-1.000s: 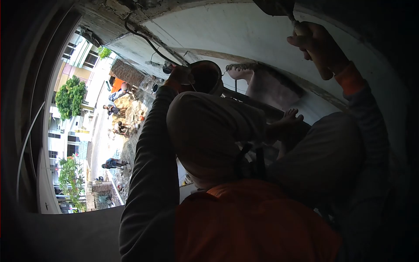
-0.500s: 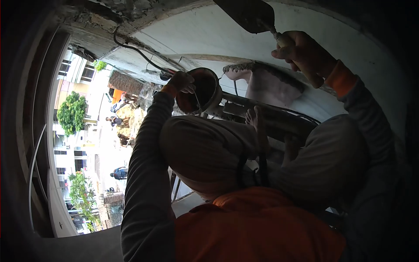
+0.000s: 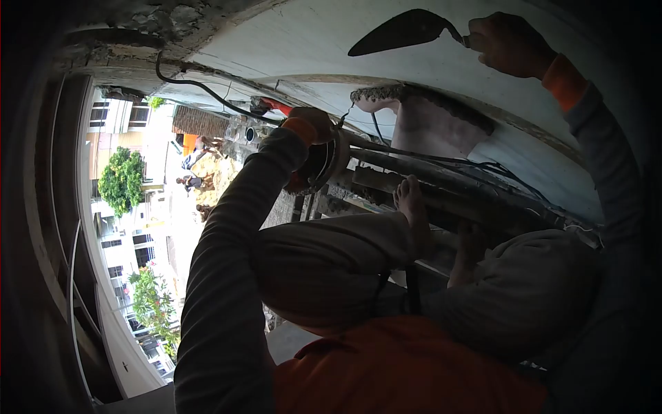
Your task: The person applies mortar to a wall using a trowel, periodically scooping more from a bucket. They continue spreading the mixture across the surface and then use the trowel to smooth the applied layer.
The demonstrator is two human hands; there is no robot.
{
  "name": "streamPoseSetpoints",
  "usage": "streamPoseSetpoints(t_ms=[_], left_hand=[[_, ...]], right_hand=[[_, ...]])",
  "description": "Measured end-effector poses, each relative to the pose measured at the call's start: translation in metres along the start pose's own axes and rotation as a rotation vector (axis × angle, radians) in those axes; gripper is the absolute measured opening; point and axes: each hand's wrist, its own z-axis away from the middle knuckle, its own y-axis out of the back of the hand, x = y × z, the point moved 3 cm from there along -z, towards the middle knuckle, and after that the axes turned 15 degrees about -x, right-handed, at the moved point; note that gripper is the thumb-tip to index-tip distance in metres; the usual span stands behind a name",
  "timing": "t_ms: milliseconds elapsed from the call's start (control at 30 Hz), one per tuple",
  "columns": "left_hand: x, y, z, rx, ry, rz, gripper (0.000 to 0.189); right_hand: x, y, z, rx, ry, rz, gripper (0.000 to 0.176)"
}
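My right hand (image 3: 512,45) is wrapped round the handle of a pointed masonry trowel (image 3: 400,33), raised near the pale wall with its blade to the left. My left hand (image 3: 314,125) is closed at the top of a round bucket (image 3: 339,155), gripping it by its wire handle. The forearm covers part of the bucket, whose dark inside shows below the hand. Both sleeves are grey with orange cuffs.
Below the bucket are beams (image 3: 386,181) where my bare foot (image 3: 409,196) rests. Black cables (image 3: 496,169) run along the pale wall (image 3: 310,41). A rough-edged pink piece (image 3: 431,124) juts from it. At left an opening shows trees (image 3: 121,181) and people (image 3: 193,182) far below.
The trowel has turned from pointing up-left to lying nearly level, and my right hand has moved up and right. My left hand has shifted right, and the bucket now sits lower beneath it.
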Motion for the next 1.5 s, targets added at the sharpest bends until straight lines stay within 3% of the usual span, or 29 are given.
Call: streamPoseSetpoints(t_ms=[33, 67, 100, 233, 333, 467, 500, 600, 900, 1000, 1367, 1500], left_hand=[[0.004, 0.001, -0.006, -0.018, 0.009, -0.016, 0.046], [0.007, 0.000, -0.013, -0.036, 0.017, -0.024, 0.045], [0.011, 0.000, -0.018, -0.054, 0.026, -0.021, 0.045], [0.015, 0.001, -0.029, -0.086, -0.023, 0.034, 0.035], [0.014, 0.006, -0.022, -0.001, -0.068, 0.046, 0.028], [0.003, -0.001, -0.012, 0.020, -0.055, 0.238, 0.021], [-0.002, 0.000, -0.004, 0.013, -0.056, 0.301, 0.020], [-0.014, 0.001, 0.022, 0.058, -0.043, 0.423, 0.018], [-0.052, -0.035, 0.077, 0.233, -0.039, 0.834, 0.024], [-0.059, -0.051, 0.074, 0.197, 0.010, 0.880, 0.026], [-0.087, -0.087, 0.083, 0.126, 0.203, 1.111, 0.032], [-0.102, -0.132, 0.038, -0.024, 0.254, 1.112, 0.032]], right_hand=[[0.007, 0.006, -0.011, -0.036, 0.009, -0.025, 0.021], [0.003, 0.014, -0.019, 0.002, 0.223, 0.371, 0.020], [0.007, 0.021, -0.031, -0.017, 0.030, 0.062, 0.019], [-0.013, 0.031, -0.075, -0.017, 0.205, 0.030, 0.019], [-0.031, 0.043, -0.118, -0.075, 0.341, -0.008, 0.020], [-0.060, 0.059, -0.161, -0.071, 0.447, -0.053, 0.023], [-0.067, 0.063, -0.162, 0.002, 0.444, -0.062, 0.024], [-0.071, 0.071, -0.173, -0.166, 0.347, -0.040, 0.028], [-0.068, 0.074, -0.167, -0.187, 0.386, 0.095, 0.024], [-0.065, 0.075, -0.165, -0.207, 0.337, 0.058, 0.024], [-0.058, 0.082, -0.159, -0.218, 0.440, 0.030, 0.025], [-0.056, 0.080, -0.158, -0.223, 0.452, 0.015, 0.025]])
